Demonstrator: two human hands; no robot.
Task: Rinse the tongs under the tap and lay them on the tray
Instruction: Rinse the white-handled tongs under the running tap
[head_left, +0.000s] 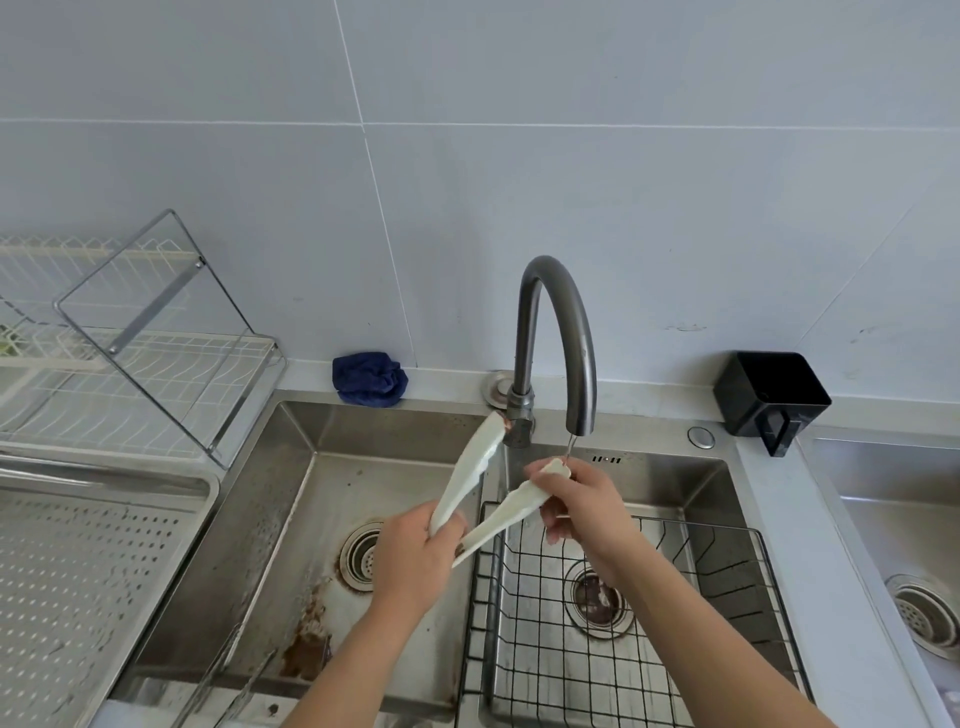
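Note:
White tongs (470, 470) are held spread open over the double sink, under the grey curved tap (558, 332). My left hand (415, 558) grips the hinge end. My right hand (582, 506) pinches the tip of the right arm, just below the spout, where a thin stream of water falls. The left arm of the tongs points up toward the tap base, with a brownish stain at its tip. The perforated steel tray (78, 582) lies at the left of the sink.
A black wire basket (727, 566) sits in the right basin. The left basin (291, 519) has rust stains and a drain. A white dish rack (130, 374) stands at back left, a blue cloth (370, 378) and a black box (771, 397) on the ledge.

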